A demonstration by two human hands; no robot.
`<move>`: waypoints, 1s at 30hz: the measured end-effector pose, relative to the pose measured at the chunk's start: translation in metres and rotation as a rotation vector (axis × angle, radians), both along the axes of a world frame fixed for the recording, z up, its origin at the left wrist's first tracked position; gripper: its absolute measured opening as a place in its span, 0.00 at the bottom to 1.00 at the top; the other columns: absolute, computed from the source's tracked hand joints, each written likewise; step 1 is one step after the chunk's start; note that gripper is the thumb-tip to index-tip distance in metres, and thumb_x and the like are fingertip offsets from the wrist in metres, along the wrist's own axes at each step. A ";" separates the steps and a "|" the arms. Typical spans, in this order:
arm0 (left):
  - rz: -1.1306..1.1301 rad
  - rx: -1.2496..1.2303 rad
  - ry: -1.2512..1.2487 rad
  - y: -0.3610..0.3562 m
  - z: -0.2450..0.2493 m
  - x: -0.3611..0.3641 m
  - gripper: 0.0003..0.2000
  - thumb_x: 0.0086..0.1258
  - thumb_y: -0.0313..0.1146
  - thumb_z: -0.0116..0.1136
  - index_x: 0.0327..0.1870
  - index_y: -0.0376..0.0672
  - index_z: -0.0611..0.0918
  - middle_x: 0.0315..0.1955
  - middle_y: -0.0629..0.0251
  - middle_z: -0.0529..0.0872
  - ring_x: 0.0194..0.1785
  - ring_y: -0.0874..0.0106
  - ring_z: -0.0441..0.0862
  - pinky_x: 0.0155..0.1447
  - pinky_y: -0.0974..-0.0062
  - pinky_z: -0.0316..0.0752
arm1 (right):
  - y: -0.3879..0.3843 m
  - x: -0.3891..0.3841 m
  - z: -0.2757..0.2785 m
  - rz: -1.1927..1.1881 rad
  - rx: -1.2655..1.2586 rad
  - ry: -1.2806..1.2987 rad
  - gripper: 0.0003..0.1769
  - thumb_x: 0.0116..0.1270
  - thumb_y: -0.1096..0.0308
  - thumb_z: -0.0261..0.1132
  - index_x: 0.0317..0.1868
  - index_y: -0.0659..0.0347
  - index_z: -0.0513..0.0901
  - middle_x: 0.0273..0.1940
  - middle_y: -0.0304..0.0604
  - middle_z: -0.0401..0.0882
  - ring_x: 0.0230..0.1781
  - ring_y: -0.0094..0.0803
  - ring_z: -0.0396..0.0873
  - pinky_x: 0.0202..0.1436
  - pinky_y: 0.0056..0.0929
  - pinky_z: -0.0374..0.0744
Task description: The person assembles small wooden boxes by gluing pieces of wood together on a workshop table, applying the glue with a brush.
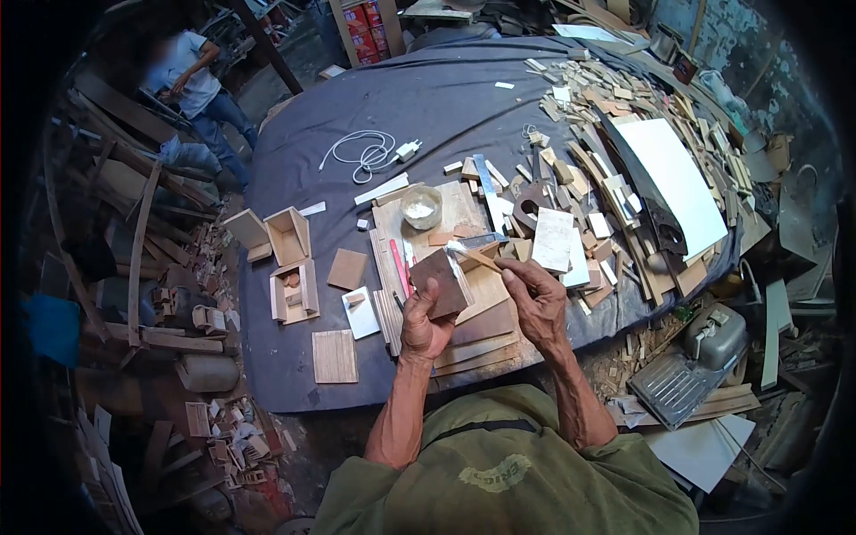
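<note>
My left hand (424, 326) grips a dark brown wooden panel (440, 280), thumb on its face, above the stacked boards. Between the fingertips of my right hand (539, 308) is a thin wooden stick (480, 258), whose whitened tip meets the panel's upper right edge. White paste shows around that tip. Just beyond, a round tub (421, 208) with white stuff inside rests on a wooden board (458, 198). A red pencil (398, 267) lies left of the panel. A steel blade-like strip (489, 192) lies farther back.
Small wooden boxes (294, 290) and a square panel (335, 358) lie on the left. A white charger cable (366, 152) is coiled farther back. Wood offcuts (597, 89) and a white sheet (676, 183) crowd the right side. A person (203, 85) stands beyond the table's far left.
</note>
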State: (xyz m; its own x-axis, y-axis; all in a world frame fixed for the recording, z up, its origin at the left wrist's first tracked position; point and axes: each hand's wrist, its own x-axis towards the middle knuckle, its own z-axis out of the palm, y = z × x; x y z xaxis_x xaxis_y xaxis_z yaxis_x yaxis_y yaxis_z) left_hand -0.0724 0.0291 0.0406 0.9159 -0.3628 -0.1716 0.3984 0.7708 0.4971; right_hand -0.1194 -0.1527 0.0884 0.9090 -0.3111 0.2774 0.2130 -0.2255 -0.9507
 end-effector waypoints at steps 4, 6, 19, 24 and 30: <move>0.002 -0.009 -0.017 0.001 -0.007 0.004 0.18 0.76 0.40 0.60 0.62 0.42 0.77 0.47 0.65 0.86 0.47 0.68 0.88 0.46 0.67 0.89 | -0.008 -0.001 -0.007 0.115 -0.002 -0.034 0.11 0.72 0.72 0.65 0.52 0.61 0.88 0.28 0.33 0.72 0.29 0.21 0.68 0.33 0.23 0.68; -0.003 -0.005 -0.011 0.002 -0.008 0.004 0.18 0.76 0.39 0.60 0.62 0.42 0.77 0.47 0.65 0.86 0.47 0.69 0.88 0.46 0.67 0.89 | -0.007 0.001 -0.008 0.069 0.059 -0.028 0.12 0.72 0.72 0.65 0.52 0.61 0.88 0.29 0.33 0.73 0.29 0.20 0.68 0.33 0.23 0.68; -0.008 0.021 -0.011 -0.006 -0.004 0.002 0.16 0.76 0.40 0.60 0.59 0.43 0.79 0.45 0.65 0.88 0.46 0.69 0.88 0.44 0.65 0.88 | -0.022 0.013 -0.016 0.158 0.289 0.131 0.12 0.73 0.68 0.66 0.53 0.61 0.89 0.40 0.37 0.85 0.39 0.21 0.77 0.43 0.22 0.74; 0.003 -0.005 0.044 -0.006 -0.008 0.003 0.17 0.75 0.41 0.61 0.59 0.44 0.79 0.45 0.64 0.88 0.45 0.68 0.88 0.44 0.64 0.88 | -0.027 0.013 -0.022 0.269 0.264 0.106 0.12 0.73 0.67 0.66 0.52 0.62 0.89 0.42 0.38 0.86 0.42 0.23 0.78 0.46 0.22 0.75; 0.024 -0.022 0.069 -0.002 -0.011 0.007 0.18 0.74 0.42 0.62 0.60 0.45 0.79 0.45 0.65 0.88 0.47 0.66 0.87 0.44 0.64 0.86 | -0.041 -0.003 -0.023 0.349 0.350 0.220 0.12 0.74 0.68 0.66 0.52 0.62 0.88 0.39 0.36 0.83 0.41 0.22 0.76 0.45 0.23 0.75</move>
State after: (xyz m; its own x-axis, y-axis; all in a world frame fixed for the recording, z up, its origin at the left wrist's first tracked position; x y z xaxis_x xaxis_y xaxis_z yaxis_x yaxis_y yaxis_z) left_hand -0.0656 0.0269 0.0293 0.9106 -0.3453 -0.2269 0.4125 0.7912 0.4515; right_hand -0.1221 -0.1940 0.0650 0.9998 -0.0201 0.0026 0.0058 0.1609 -0.9869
